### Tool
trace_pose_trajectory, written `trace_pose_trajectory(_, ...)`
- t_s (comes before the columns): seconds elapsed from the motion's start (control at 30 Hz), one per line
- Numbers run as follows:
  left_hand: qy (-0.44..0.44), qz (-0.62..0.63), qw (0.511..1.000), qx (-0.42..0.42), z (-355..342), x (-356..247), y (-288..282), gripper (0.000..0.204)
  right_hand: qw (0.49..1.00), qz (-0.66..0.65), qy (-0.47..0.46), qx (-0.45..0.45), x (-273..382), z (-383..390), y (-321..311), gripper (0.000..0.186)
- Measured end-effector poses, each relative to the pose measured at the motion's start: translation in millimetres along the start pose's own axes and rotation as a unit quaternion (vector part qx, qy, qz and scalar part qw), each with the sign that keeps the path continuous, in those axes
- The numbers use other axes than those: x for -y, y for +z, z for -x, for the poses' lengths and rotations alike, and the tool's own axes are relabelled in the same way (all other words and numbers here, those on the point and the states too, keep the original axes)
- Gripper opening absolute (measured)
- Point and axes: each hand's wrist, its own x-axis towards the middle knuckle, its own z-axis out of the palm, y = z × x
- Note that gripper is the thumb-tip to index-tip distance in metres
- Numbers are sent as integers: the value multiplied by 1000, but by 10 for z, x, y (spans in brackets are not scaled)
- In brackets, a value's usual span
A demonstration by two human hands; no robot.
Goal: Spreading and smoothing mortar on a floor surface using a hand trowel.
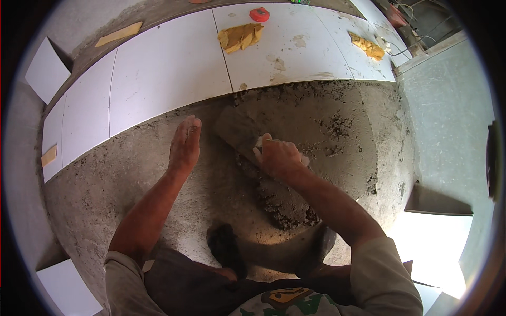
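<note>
My right hand point(283, 158) is closed round the handle of a flat plastering trowel point(235, 126). The trowel's blade lies on the left edge of a bed of wet grey mortar point(311, 118), smooth in places and rough and crumbly in others. My left hand point(185, 143) hovers apart from it, fingers stretched out and holding nothing, over the bare concrete floor point(126, 168). Beyond both hands runs a row of large white floor tiles point(163, 68), whose near edge borders the mortar.
Crumpled yellow-brown paper point(241, 38) and a red tape measure point(259, 14) lie on the tiles. Another crumpled piece point(367, 46) is at right, near cables. Loose white tiles lean against the left wall point(48, 71) and by the right wall point(435, 242). My feet straddle the near mortar.
</note>
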Motion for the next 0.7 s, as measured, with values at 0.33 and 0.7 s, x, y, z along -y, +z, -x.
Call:
trace_pose_trajectory(0.33, 33, -30, 999, 3, 43, -140, -16, 72, 987, 28, 158, -13, -901, -61, -319, 45)
trace_pose_trajectory(0.7, 31, -33, 997, 56, -63, -296, 419, 69, 996, -79, 28, -13, -156, 156, 16, 41)
